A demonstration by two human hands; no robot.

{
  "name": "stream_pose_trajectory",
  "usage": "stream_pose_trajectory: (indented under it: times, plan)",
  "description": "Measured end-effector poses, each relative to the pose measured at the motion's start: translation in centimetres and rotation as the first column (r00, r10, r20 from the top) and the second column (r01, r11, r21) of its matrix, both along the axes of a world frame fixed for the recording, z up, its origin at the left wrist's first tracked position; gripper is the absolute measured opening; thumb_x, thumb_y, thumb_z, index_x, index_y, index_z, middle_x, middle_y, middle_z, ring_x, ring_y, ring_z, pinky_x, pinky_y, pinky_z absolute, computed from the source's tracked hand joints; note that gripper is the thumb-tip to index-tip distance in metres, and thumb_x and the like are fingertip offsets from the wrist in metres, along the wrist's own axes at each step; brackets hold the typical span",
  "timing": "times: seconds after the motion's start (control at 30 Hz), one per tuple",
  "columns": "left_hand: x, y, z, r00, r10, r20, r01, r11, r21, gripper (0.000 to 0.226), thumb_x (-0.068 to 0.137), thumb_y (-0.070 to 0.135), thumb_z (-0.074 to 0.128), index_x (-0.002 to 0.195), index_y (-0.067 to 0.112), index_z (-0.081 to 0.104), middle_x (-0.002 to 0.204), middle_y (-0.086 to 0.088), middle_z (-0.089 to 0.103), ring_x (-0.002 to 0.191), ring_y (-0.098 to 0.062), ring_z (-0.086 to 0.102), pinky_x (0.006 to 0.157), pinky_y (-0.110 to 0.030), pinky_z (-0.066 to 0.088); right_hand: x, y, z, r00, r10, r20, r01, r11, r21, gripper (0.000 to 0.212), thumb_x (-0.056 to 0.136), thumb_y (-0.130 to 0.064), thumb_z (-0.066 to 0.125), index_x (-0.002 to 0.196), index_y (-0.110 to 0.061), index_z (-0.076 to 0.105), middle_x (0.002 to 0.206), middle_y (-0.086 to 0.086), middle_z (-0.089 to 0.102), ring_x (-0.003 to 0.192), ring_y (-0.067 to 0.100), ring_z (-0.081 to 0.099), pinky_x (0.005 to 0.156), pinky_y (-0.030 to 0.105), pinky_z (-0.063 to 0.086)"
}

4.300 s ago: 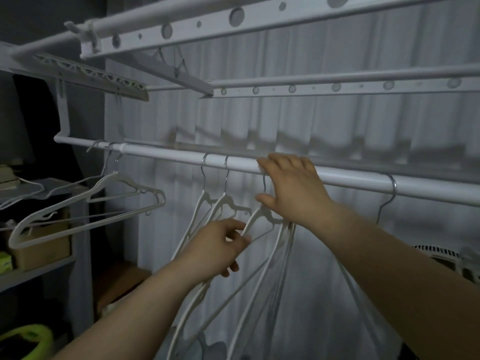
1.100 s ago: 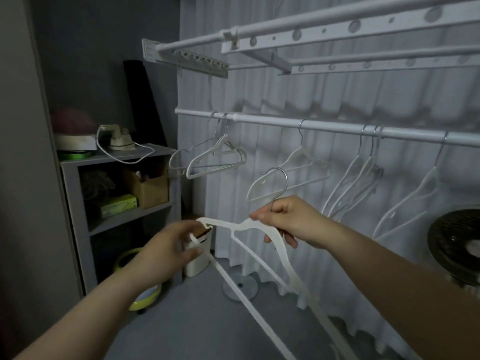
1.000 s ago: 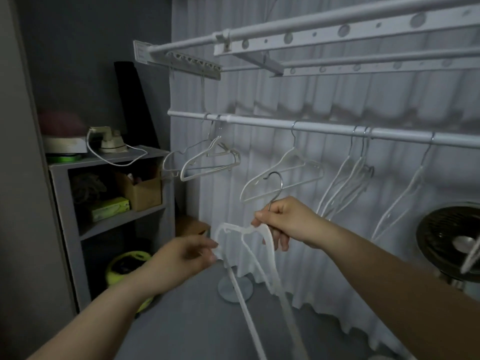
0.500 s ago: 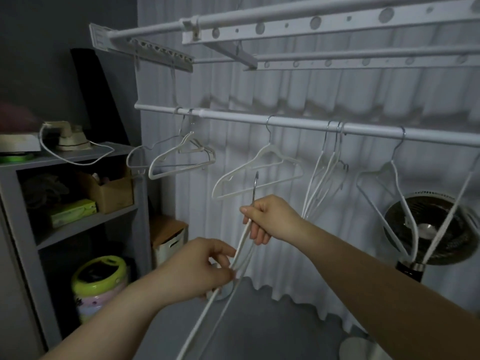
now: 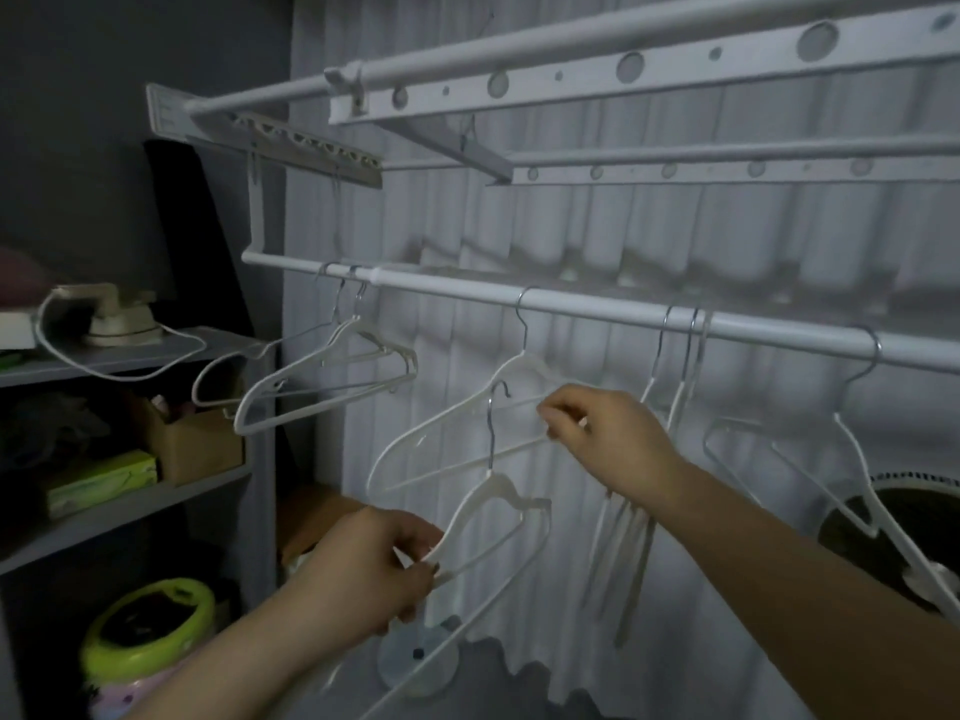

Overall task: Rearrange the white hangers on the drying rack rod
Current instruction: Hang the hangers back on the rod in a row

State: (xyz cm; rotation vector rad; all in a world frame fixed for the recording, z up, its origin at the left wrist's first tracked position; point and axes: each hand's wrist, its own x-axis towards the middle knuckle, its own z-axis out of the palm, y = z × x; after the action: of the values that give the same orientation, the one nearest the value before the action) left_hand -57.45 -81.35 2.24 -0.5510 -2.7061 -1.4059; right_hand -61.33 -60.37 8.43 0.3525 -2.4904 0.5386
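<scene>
Head camera, and both hands are busy. The left hand (image 5: pixel 374 569), down at seven o'clock, has its fingers curled round one shoulder of a loose white plastic hanger with a metal hook (image 5: pixel 496 491). It is held off the rod, hook pointing up. The right hand (image 5: pixel 613 444), just right of centre, pinches the arm of a second white hanger (image 5: pixel 431 428), which hangs by its hook from the long white drying rack rod (image 5: pixel 597 306). The loose hook sits just in front of it.

Along the rod there is a pair of white hangers (image 5: pixel 291 371) at ten o'clock, a tight bunch of three (image 5: pixel 690 350) at two and a single one (image 5: pixel 852 449) at three.

Behind hangs a pleated white curtain (image 5: pixel 727 241). Grey shelving (image 5: pixel 130 356) stands at nine o'clock and a dark round fan (image 5: pixel 893 532) at four.
</scene>
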Motion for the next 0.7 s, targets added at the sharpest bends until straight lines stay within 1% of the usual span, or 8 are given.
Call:
stream_pose_trajectory:
  times: [0.13,0.2,0.27,0.43,0.5,0.57,0.63,0.7]
  plan:
    - [-3.1,3.3,1.1,0.998,0.039,-0.040,-0.035,0.995,0.095,0.028,0.082,0.003,0.053,0.074,0.028,0.063,0.061,0.010,0.062,0.042,-0.001,0.057,0.038,-0.016,0.042,-2.9,4.8,3.0,0.947,-0.098,-0.307,0.140,0.983,0.116,0.025,0.084,-0.007,0.057,0.107,-0.006,0.066,0.123,0.015,0.059,0.119,0.031,0.047,0.099,0.032,0.030]
    - [-4.4,5.1,1.7,0.995,0.066,-0.080,-0.055,0.990,0.132,0.027,0.082,0.004,0.053,0.078,0.029,0.062,0.069,0.010,0.062,0.041,0.001,0.058,0.038,-0.015,0.042,-4.1,6.8,4.4,0.913,-0.199,-0.355,0.273,0.947,0.170,0.035,0.084,-0.013,0.057,0.119,-0.009,0.059,0.140,0.013,0.044,0.131,0.030,0.035,0.106,0.033,0.021]
    - [-5.5,6.9,2.5,0.989,0.071,-0.130,-0.052,0.988,0.145,0.032,0.082,0.004,0.054,0.072,0.035,0.059,0.067,0.010,0.062,0.041,0.003,0.057,0.037,-0.011,0.041,-5.0,8.5,5.5,0.903,-0.258,-0.343,0.345,0.912,0.222,0.046,0.085,-0.019,0.056,0.130,-0.013,0.048,0.148,0.010,0.032,0.135,0.026,0.026,0.107,0.031,0.013]
    - [-7.1,9.8,3.5,0.985,0.040,-0.168,-0.007,0.981,0.191,0.027,0.081,0.003,0.054,0.078,0.028,0.062,0.074,0.008,0.062,0.041,0.003,0.056,0.037,-0.013,0.041,-6.0,10.0,6.2,0.922,-0.262,-0.285,0.353,0.872,0.340,0.048,0.086,-0.029,0.053,0.132,-0.018,0.042,0.134,0.007,0.048,0.121,0.027,0.039,0.094,0.031,0.019]
    - [-7.7,10.6,3.7,0.985,0.051,-0.167,-0.017,0.979,0.201,0.024,0.081,0.002,0.053,0.082,0.022,0.065,0.070,0.008,0.061,0.039,0.002,0.054,0.037,-0.013,0.041,-6.1,10.2,6.2,0.922,-0.253,-0.291,0.353,0.859,0.370,0.048,0.086,-0.032,0.052,0.131,-0.018,0.042,0.132,0.006,0.049,0.117,0.028,0.041,0.094,0.033,0.022]
    - [-8.3,11.1,4.0,0.981,0.059,-0.185,-0.021,0.980,0.200,0.025,0.081,0.003,0.054,0.079,0.025,0.065,0.068,0.008,0.060,0.038,0.002,0.053,0.036,-0.012,0.041,-6.1,10.3,6.2,0.924,-0.240,-0.298,0.347,0.854,0.387,0.048,0.086,-0.033,0.052,0.131,-0.018,0.042,0.131,0.007,0.049,0.116,0.028,0.042,0.095,0.034,0.025]
    - [-8.9,11.6,4.4,0.978,0.058,-0.202,-0.018,0.980,0.197,0.026,0.081,0.004,0.055,0.075,0.029,0.061,0.071,0.009,0.059,0.038,0.003,0.054,0.037,-0.011,0.041,-6.1,10.4,6.1,0.924,-0.229,-0.306,0.343,0.851,0.399,0.048,0.087,-0.034,0.051,0.131,-0.019,0.041,0.131,0.006,0.048,0.116,0.028,0.042,0.095,0.034,0.025]
    - [-9.5,12.1,4.6,0.978,0.030,-0.207,0.007,0.984,0.176,0.022,0.082,0.006,0.055,0.082,0.026,0.061,0.075,0.009,0.059,0.040,0.004,0.055,0.038,-0.011,0.042,-6.0,10.6,6.1,0.922,-0.221,-0.318,0.345,0.843,0.412,0.047,0.087,-0.034,0.050,0.131,-0.019,0.039,0.131,0.005,0.047,0.117,0.027,0.041,0.095,0.035,0.024]
